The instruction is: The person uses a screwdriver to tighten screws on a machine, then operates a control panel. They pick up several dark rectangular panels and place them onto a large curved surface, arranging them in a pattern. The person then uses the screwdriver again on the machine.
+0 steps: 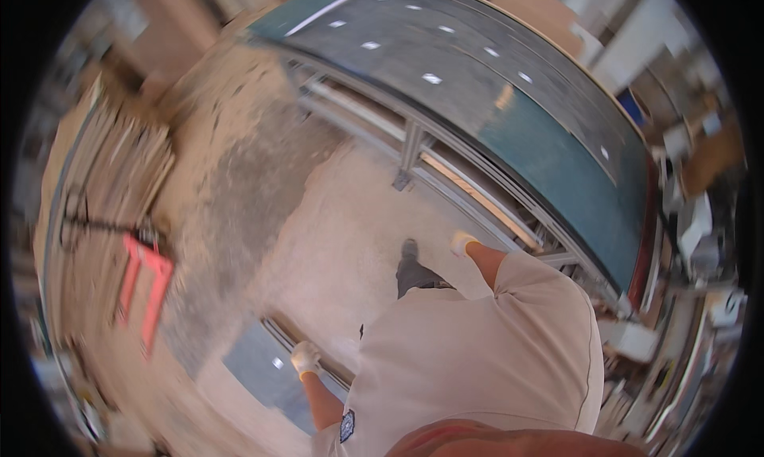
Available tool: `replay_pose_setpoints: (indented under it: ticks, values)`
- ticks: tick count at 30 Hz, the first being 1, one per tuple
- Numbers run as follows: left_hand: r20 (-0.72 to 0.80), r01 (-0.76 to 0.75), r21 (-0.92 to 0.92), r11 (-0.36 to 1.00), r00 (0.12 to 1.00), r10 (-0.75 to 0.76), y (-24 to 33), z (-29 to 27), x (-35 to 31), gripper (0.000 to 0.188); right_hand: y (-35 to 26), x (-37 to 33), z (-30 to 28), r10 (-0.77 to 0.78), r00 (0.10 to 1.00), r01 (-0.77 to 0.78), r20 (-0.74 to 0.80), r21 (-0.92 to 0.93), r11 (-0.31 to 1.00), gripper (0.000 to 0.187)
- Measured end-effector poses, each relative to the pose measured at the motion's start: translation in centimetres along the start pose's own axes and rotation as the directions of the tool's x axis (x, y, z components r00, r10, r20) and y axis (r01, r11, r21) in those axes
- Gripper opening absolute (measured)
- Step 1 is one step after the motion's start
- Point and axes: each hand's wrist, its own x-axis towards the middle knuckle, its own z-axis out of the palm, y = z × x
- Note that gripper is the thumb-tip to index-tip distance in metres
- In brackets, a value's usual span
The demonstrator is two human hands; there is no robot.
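My left hand, in a pale work glove, hangs low at my left side. Below or beside it is the edge of a flat grey-blue panel with a small white label. I cannot tell whether the glove touches the panel, and its fingers are not distinct. My right hand, also in a pale glove with a yellowish cuff, hangs beside the long worktable, apart from its frame. Motion smears its fingers. The worktable has a dark grey and green top with several small white labels on it.
A red pallet jack stands at the left, next to a stack of boards. Metal legs and rails run beneath the worktable, with a wooden strip among them. Cluttered shelves and loose items line the right side.
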Motion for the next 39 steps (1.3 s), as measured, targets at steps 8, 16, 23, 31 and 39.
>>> replay_pose_setpoints:
  ticks: [8,16,23,31,39]
  values:
    - [-0.116,-0.228,0.463,0.856,0.942,0.314,12.5,-20.0,23.6,0.047,7.7,-4.6,-1.4,0.196,0.953,0.101,-0.232,0.850,0.516,0.030]
    - [-0.278,-0.296,-0.814,0.499,0.954,0.111,36.6,-45.7,43.2,0.029,18.7,-5.8,-16.7,0.607,0.674,0.440,-0.422,0.888,0.129,0.035]
    - [-0.300,-0.417,-0.847,0.329,0.887,0.351,60.9,-60.7,52.0,0.024,25.0,-8.8,-15.9,0.760,0.555,0.243,-0.338,0.940,0.241,0.037]
    - [-0.121,-0.547,-0.707,0.447,0.717,0.687,91.1,-62.1,58.5,0.029,37.3,-14.1,-11.2,0.889,0.448,0.280,0.100,0.928,-0.246,0.034]
    - [-0.413,-0.691,0.210,0.692,0.579,0.703,114.1,-56.7,60.1,0.060,67.5,-16.7,-10.0,0.955,0.249,-0.142,-0.162,0.969,0.202,0.036]
